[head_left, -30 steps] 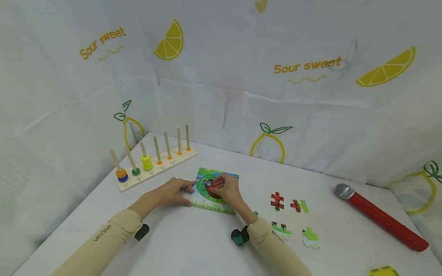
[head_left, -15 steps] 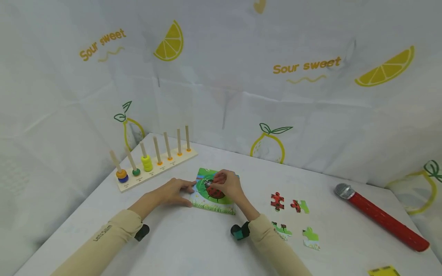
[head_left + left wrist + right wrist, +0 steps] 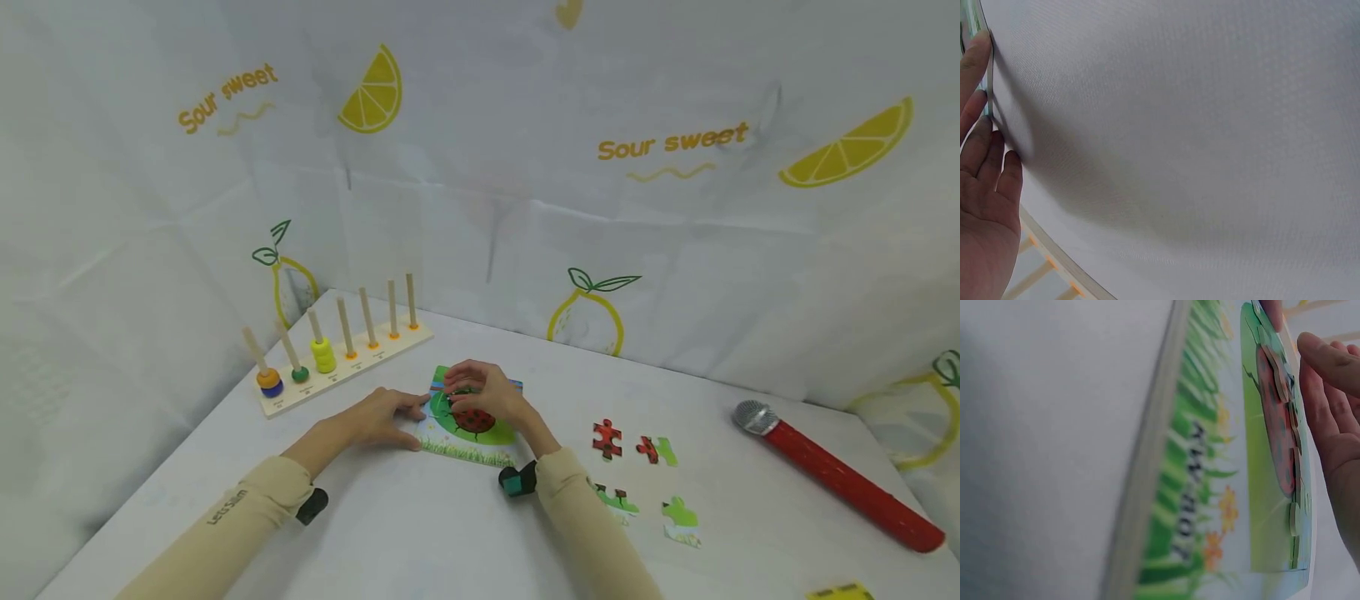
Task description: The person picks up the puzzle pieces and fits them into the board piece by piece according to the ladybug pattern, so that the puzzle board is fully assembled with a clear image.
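A ladybug jigsaw board (image 3: pixel 465 452) lies on the white table, its red spotted ladybug (image 3: pixel 477 421) partly covered by my right hand (image 3: pixel 497 396). That hand hovers over the board's upper part, thumb and fingers apart, with nothing seen between them. In the right wrist view, several puzzle pieces (image 3: pixel 1277 381) stand slightly raised above the board's surface, beside the thumb. My left hand (image 3: pixel 378 417) rests at the board's left edge, fingertips and thumb against it. The left wrist view has the left fingers (image 3: pixel 979 147) spread along that edge.
Loose puzzle pieces lie right of the board: a red one (image 3: pixel 607 438), a red-and-green one (image 3: pixel 658 450), and green ones (image 3: pixel 681 512) nearer me. A pegged counting stand (image 3: pixel 345 371) with rings is at back left. A red microphone (image 3: pixel 847 483) lies far right, a yellow item (image 3: pixel 843 592) at front right.
The right hand's fingers, bunched together over the ladybug a second ago, have spread apart and shifted slightly up the board. The left hand stays at the edge.
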